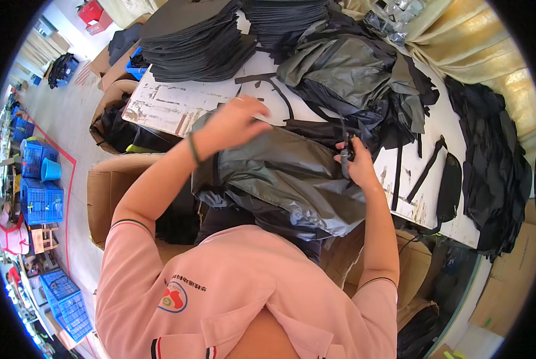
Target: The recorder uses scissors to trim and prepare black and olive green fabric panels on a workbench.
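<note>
A shiny dark grey-green bag [280, 173] of thin fabric lies across the near edge of the table, against my body. Above its left part is my left hand [235, 122], slightly blurred by motion, with thumb and fingers apart and no object visible in them. At the bag's right end my right hand [360, 160] is closed round a narrow dark strap-like piece [345, 157]; its exact kind is hard to make out. Just beyond the bag, black fabric and straps [322, 133] lie on the white tabletop [166, 102].
Stacks of black sheets [190, 42] stand at the far left of the table. More dark bags [352, 72] are heaped beyond my hands. A black pouch [449, 188] and piled black fabric [489, 161] lie right. Cardboard boxes [115, 179] flank me; blue crates [40, 200] stand left.
</note>
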### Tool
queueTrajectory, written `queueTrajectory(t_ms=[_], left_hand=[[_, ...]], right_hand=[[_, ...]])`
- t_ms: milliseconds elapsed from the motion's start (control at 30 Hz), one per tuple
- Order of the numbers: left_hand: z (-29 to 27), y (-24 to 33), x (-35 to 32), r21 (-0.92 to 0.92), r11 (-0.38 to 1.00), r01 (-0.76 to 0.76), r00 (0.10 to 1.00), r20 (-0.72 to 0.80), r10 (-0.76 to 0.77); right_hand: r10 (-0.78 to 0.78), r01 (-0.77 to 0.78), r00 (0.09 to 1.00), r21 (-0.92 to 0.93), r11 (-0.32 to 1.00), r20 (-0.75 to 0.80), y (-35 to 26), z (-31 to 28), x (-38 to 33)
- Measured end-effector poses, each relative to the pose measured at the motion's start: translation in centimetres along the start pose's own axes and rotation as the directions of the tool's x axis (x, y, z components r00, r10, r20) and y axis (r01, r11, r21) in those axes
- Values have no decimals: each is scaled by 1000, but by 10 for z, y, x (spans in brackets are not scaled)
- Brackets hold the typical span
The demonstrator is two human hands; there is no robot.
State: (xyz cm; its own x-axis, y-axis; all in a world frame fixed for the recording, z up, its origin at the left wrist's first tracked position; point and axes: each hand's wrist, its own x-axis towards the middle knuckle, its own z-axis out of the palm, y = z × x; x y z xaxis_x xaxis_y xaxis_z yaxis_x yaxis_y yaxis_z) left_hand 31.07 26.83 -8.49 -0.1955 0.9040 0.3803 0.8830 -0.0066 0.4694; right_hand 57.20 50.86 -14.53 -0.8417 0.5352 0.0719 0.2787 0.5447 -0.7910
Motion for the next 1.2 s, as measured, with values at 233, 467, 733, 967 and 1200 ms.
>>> queueTrajectory(t_ms=[233,467,733,967,1200], left_hand=[[88,-1,28,109,992,63,931,352,-98],[85,-2,32,-140,979,148,879,473,-66],[61,18,34,-357,929,99,981,192,-31],[58,39,27,-366,923,120,906,421,49],[54,43,33,-372,897,239,842,539,-1]], right_hand=[[106,-63,989,-351,934,103,-9,12,1],[53,-53,998,-22,998,29,1,-6,-19],[53,-55,998,52,997,44,-30,-36,-41],[78,-80,996,40,996,48,-38,-35,-50],[41,-46,998,98,994,54,-36,-40,-57]])
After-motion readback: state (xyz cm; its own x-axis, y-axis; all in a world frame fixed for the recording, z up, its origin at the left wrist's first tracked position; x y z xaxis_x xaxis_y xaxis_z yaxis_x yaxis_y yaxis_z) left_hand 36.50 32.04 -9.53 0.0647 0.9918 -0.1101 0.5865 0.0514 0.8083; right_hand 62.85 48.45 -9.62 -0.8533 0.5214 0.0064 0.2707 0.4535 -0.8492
